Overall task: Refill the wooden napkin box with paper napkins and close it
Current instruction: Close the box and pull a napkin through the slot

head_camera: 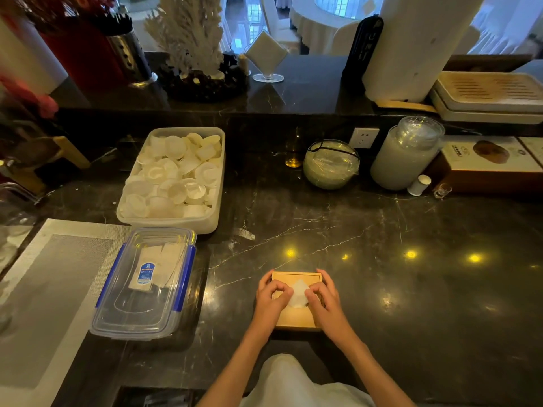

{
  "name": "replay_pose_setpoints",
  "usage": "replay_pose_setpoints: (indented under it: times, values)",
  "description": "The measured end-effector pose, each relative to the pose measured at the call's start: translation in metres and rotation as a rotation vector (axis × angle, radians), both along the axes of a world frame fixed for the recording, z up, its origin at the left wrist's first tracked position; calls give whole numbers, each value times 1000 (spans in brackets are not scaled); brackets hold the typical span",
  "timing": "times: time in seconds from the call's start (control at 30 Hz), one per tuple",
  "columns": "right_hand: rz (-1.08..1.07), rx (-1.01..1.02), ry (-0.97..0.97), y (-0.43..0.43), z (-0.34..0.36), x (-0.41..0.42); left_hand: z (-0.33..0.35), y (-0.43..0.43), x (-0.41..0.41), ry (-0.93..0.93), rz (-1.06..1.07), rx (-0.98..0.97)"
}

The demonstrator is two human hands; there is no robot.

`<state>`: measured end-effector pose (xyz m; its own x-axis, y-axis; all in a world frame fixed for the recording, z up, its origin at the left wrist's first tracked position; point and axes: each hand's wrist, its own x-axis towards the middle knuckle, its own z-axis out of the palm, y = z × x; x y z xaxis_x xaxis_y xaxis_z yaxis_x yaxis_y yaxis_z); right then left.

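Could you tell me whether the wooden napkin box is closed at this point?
Closed, it seems: the wooden napkin box shows its flat top, with a napkin poking through, pinched by left hand and right hand.

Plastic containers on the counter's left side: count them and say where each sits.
2. An open white tub of small white cups sits farther back. A clear lidded box with blue clips lies nearer, just in front of it. More may be out of frame to the left.

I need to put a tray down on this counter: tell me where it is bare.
Widest bare patch: dark marble counter right of the wooden napkin box, in front of the tall frosted jar. A smaller patch lies between the box and the round glass bowl. The left is crowded: white tub of cups, clear blue-clipped container.
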<state>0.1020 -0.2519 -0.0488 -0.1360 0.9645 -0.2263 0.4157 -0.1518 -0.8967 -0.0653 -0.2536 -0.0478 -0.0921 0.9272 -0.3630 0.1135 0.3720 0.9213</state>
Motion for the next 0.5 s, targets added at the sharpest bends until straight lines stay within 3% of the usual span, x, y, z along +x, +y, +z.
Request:
replay_pose_setpoints:
  times: [0.5]
  values:
    - [43,-51,69,5,6,8,0,1,1,44,-88,-6]
